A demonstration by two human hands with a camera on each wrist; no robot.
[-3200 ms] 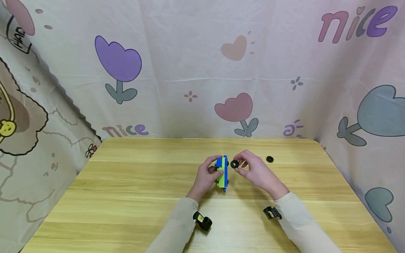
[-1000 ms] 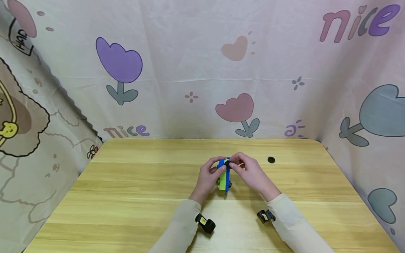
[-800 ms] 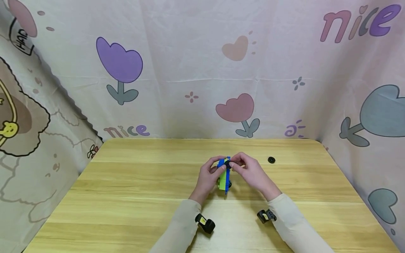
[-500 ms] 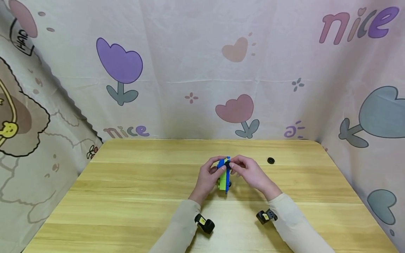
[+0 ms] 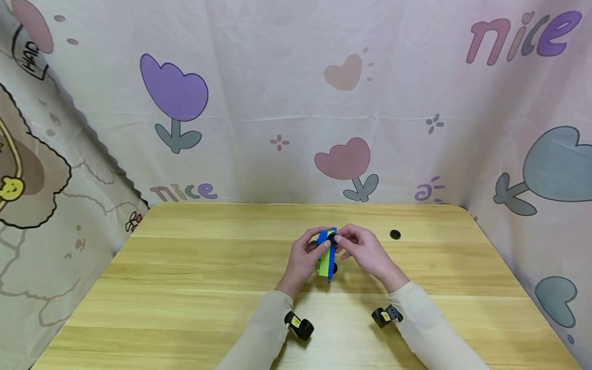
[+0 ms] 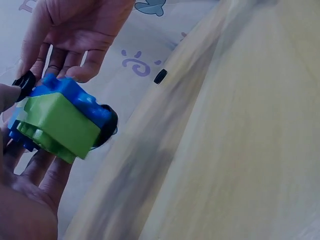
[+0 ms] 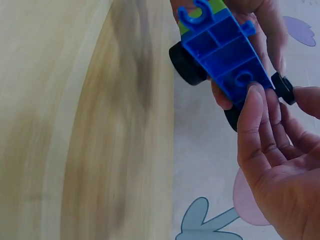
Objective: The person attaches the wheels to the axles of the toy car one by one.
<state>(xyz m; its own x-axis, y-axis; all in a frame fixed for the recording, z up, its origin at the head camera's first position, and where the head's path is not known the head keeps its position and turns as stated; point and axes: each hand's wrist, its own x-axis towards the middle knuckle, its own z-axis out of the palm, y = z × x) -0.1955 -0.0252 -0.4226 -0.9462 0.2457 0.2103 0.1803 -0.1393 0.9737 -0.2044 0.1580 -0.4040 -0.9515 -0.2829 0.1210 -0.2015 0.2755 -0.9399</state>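
Observation:
My left hand point(image 5: 300, 259) grips a toy car point(image 5: 325, 259) with a lime-green block body on a blue base, held on its side. In the right wrist view, the ribbed underside of the blue base point(image 7: 230, 55) faces the camera. Two black wheels sit along one side, the nearer wheel point(image 7: 187, 62) being large. My right hand point(image 5: 367, 252) pinches another black wheel point(image 7: 283, 88) at the base's opposite edge, its fingertips point(image 7: 255, 90) against the underside. A bare blue peg point(image 7: 248, 27) sticks out farther along that edge.
A loose black wheel point(image 5: 395, 234) lies on the wooden table point(image 5: 185, 267), right of my hands. Patterned cloth point(image 5: 259, 77) hangs behind the table and along both sides. A small black camera point(image 5: 299, 326) is strapped to my left wrist, another camera point(image 5: 386, 316) to my right.
Since the earliest frame, my right hand has brought the wheel leftward from beside the car to its edge, and the car has turned slightly. Over the last second the hands barely move.

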